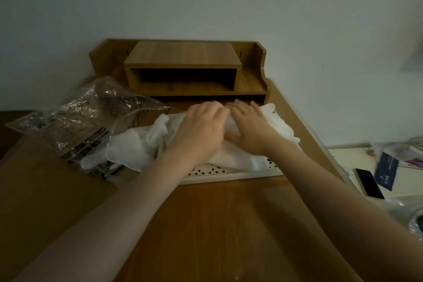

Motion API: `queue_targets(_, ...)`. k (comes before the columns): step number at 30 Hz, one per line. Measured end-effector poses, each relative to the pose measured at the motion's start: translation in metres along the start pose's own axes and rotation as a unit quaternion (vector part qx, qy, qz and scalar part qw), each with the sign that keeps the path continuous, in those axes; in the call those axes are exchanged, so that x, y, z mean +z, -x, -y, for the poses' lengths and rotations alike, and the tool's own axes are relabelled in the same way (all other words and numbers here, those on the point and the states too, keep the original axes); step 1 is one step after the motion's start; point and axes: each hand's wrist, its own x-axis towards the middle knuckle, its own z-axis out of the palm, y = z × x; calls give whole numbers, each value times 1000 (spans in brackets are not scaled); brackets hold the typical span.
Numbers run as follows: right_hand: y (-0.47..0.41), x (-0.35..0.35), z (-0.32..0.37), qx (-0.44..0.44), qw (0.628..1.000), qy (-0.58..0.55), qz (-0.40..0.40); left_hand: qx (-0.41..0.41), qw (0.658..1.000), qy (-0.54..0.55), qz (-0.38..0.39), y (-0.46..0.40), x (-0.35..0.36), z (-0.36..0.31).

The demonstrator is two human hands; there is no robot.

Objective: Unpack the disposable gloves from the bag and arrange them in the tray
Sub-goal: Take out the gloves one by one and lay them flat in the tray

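Both hands press flat on gloves.

I see the gloves piled in the tray on the desk, both my hands on them, bag to the left, shelf unit behind, phone far right

dim, flat indoor light; soft focus throughout, glare on the crinkled clear plastic bag, wide-angle bending at edges.
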Motion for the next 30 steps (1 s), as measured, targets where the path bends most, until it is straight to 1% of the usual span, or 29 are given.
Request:
queue_targets(1,2,8,3,0,998,16,60,21,998,-16,59,-3,8,-5)
queue_targets(2,3,15,2,10,993,38,113,23,992,-28,123,-5,16,-6)
queue_targets(3,4,21,-1,22,988,53,144,7,982,-35,183,-5,24,-1)
queue_targets(4,5,25,-6,35,987,55,147,-21,972,-35,230,-3,32,6)
queue_targets(5,7,28,-12,49,989,47,131,-49,965,-37,257,0,40,14)
queue_targets(7,11,32,-22,74,991,28,104,-85,958,-50,269,8,48,26)
queue_targets(10,16,32,-28,110,985,-12,136,-108,955,-44,272,14,48,31)
queue_targets(12,14,29,-23,126,982,-24,141,-107,954,0,279,17,38,29)
queue_targets(13,11,25,-17,131,984,-27,117,-108,956,40,270,20,30,29)
queue_targets(14,8,22,-9,134,988,-32,72,-113,960,86,243,22,22,30)
queue_targets(15,6,17,1,130,991,-38,12,-120,965,132,195,25,13,32)
queue_targets(17,-2,8,28,94,989,-63,-97,-125,973,188,54,31,-4,41)
queue_targets(18,-7,5,44,67,986,-84,-128,-121,973,198,-19,33,-12,46)
queue_targets(19,-14,5,59,34,984,-112,-136,-120,969,201,-80,36,-17,53)
queue_targets(20,-21,7,74,0,982,-138,-126,-128,963,204,-122,37,-21,61)
queue_targets(21,-28,11,88,-30,981,-159,-108,-144,955,210,-149,40,-22,69)
queue_targets(23,-44,20,111,-65,982,-164,-71,-178,942,227,-173,42,-23,85)
queue_targets(26,-59,34,127,-42,996,-73,-13,-212,931,249,-160,44,-21,97)
queue_targets(28,-63,39,131,-22,1000,-13,4,-238,927,267,-116,44,-22,103)
queue_targets(30,-63,41,129,-21,999,6,-36,-267,925,267,-44,43,-21,105)
